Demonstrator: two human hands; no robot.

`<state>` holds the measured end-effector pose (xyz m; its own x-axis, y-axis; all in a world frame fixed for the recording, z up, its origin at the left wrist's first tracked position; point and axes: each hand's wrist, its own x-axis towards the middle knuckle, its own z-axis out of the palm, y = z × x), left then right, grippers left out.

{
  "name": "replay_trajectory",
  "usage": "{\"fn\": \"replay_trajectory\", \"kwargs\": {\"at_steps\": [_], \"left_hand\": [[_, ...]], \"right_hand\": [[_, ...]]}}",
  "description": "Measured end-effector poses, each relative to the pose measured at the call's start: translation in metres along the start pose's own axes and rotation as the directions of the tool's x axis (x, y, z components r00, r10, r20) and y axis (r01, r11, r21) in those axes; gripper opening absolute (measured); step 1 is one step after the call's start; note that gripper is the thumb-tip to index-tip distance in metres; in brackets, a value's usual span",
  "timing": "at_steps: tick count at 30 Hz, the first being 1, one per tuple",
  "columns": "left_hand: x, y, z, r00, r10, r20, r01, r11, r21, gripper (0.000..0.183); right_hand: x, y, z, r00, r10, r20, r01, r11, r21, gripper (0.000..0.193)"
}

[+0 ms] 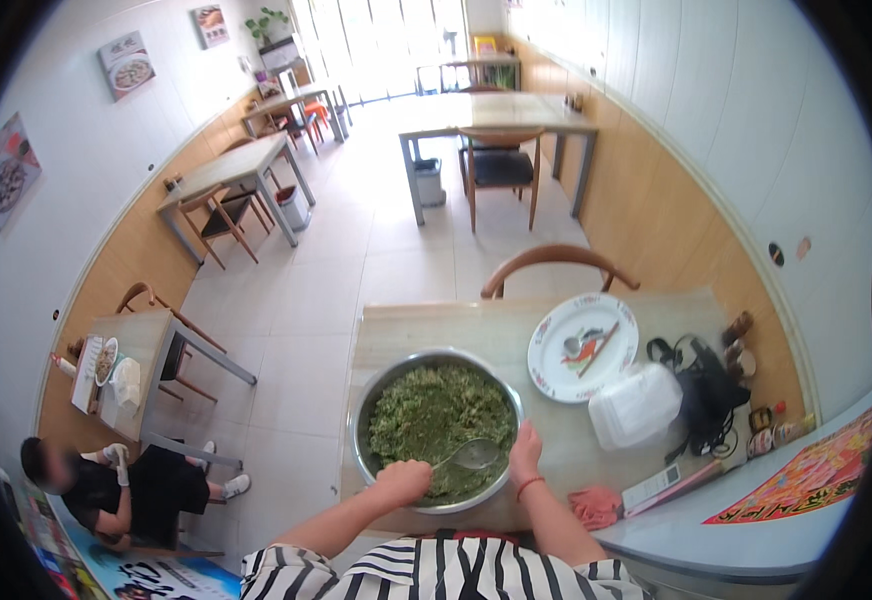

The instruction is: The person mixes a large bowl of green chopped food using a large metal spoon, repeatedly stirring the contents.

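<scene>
A large steel bowl [368,400] full of chopped green filling [436,410] sits on the wooden table [426,328] in front of me. My left hand [403,482] is closed around the handle of a metal spoon [472,455] whose bowl rests in the filling near the right rim. My right hand [527,448] grips the bowl's right rim; a red band circles that wrist.
A white patterned plate [556,372] holding a spoon and chopsticks lies beyond, next to a clear plastic container [636,405], a black bag [708,392], a pink cloth [596,505] and bottles. A wooden chair [556,262] faces me. A seated person [121,490] is at the lower left.
</scene>
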<state>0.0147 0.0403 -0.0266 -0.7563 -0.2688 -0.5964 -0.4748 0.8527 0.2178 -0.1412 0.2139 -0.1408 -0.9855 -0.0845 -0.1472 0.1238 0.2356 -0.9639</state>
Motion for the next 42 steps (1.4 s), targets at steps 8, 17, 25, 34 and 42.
{"fn": "replay_trajectory", "kwargs": {"at_steps": [8, 17, 25, 34, 42], "left_hand": [[-0.004, -0.028, -0.021, 0.976, -0.001, -0.217, 0.015, 0.998, 0.064, 0.021], [-0.036, -0.023, -0.005, 0.95, -0.095, -0.297, 0.074, 0.994, -0.081, 0.027], [-0.048, 0.001, -0.022, 0.937, -0.176, -0.301, 0.13, 0.977, -0.168, 0.029], [-0.037, -0.009, -0.007, 0.931, -0.225, -0.288, 0.169, 0.964, -0.207, 0.024], [-0.028, -0.008, 0.0, 0.929, -0.225, -0.295, 0.166, 0.963, -0.213, 0.024]], "right_hand": [[0.0, 0.001, -0.005, 1.0, 0.019, -0.001, -0.019, 0.998, 0.066, 0.05], [0.002, 0.003, -0.003, 0.999, 0.049, -0.016, -0.048, 0.996, 0.07, 0.054], [0.004, 0.0, -0.006, 0.998, 0.07, 0.005, -0.07, 0.99, 0.126, 0.052], [0.004, 0.007, -0.001, 0.999, 0.031, -0.04, -0.026, 0.994, 0.108, 0.052], [0.007, 0.012, -0.003, 0.998, 0.064, -0.01, -0.062, 0.992, 0.107, 0.05]]}}
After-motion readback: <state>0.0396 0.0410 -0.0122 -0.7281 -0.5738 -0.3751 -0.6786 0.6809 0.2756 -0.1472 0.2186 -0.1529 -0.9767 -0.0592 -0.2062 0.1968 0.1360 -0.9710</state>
